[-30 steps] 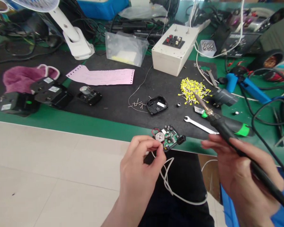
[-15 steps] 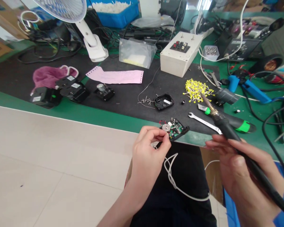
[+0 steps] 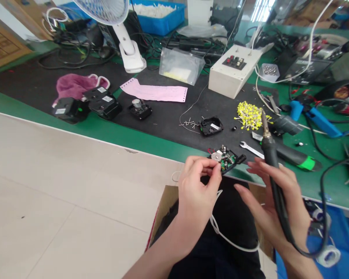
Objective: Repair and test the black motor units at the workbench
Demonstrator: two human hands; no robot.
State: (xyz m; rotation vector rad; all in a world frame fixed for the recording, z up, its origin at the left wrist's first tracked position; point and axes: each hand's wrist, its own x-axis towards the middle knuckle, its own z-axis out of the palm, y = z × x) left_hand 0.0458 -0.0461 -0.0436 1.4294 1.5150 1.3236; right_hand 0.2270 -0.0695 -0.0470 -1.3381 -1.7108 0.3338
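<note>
My left hand [image 3: 199, 186] pinches thumb and fingertips together at the near left edge of a small green circuit board [image 3: 228, 159] in a black housing. What lies between those fingertips is hidden. The board sits at the bench's front edge, with a round silver part and a red wire on it. In my right hand [image 3: 282, 201] a black soldering iron [image 3: 270, 155] rests against the fingers, its tip pointing up and away; the thumb is spread toward the board. A white cable [image 3: 216, 226] hangs in loops below my left hand, over the lap.
Beyond the board lie an open black shell [image 3: 211, 126], small screws [image 3: 189, 123], a wrench [image 3: 251, 149], a utility knife [image 3: 296, 157] and yellow-capped parts [image 3: 249, 115]. Further left are black modules [image 3: 103, 102] and a pink paper strip [image 3: 157, 92]. A white switch box [image 3: 225, 79] stands behind.
My right hand has moved left toward the board, turning the soldering iron more upright, and its thumb has opened out. The view has shifted left; my left hand keeps its pinch at the board.
</note>
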